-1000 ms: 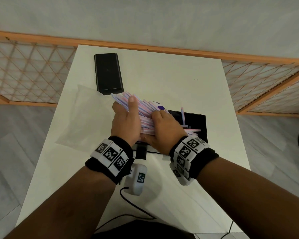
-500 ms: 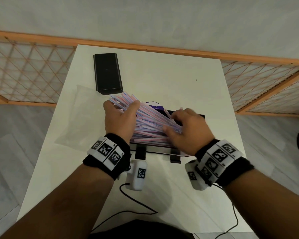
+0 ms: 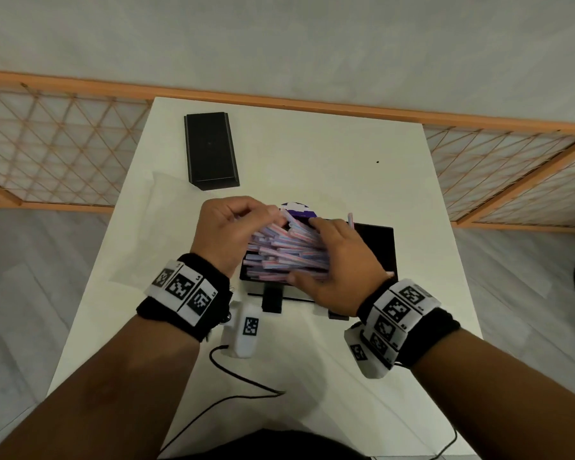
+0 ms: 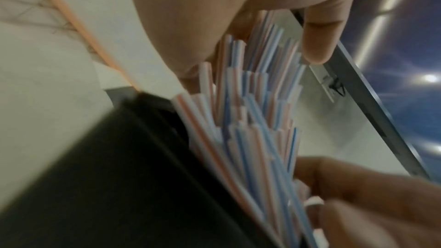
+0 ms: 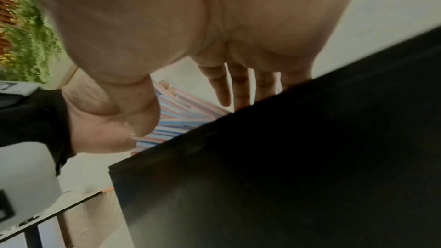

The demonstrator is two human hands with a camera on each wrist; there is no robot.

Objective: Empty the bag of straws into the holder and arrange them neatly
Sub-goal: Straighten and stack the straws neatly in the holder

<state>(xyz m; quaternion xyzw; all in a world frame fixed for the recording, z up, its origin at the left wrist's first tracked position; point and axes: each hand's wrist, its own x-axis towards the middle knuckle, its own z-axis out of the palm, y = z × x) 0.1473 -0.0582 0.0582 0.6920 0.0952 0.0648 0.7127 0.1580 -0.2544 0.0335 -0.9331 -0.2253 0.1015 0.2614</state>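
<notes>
A bundle of pink-, blue- and white-striped straws point(image 3: 286, 252) lies across the left half of the black holder point(image 3: 377, 249), its left ends fanned out unevenly. My left hand point(image 3: 228, 232) curls its fingers over those left ends point(image 4: 250, 82). My right hand point(image 3: 341, 263) lies flat on top of the bundle with its fingers point(image 5: 222, 91) straight and the thumb against the near side. One straw point(image 3: 350, 220) sticks up behind the right hand. The empty clear bag point(image 3: 146, 227) lies flat at the table's left.
A black lid point(image 3: 211, 151) lies at the back left of the white table point(image 3: 329, 154). A purple-and-white round thing point(image 3: 297, 209) shows behind the straws. A black cable point(image 3: 246, 383) runs along the near table edge. An orange lattice railing point(image 3: 47, 154) flanks the table.
The right hand slid left onto the top of the bundle. The left hand's fingers curled over the straw ends, and the bundle dropped lower and flatter into the holder.
</notes>
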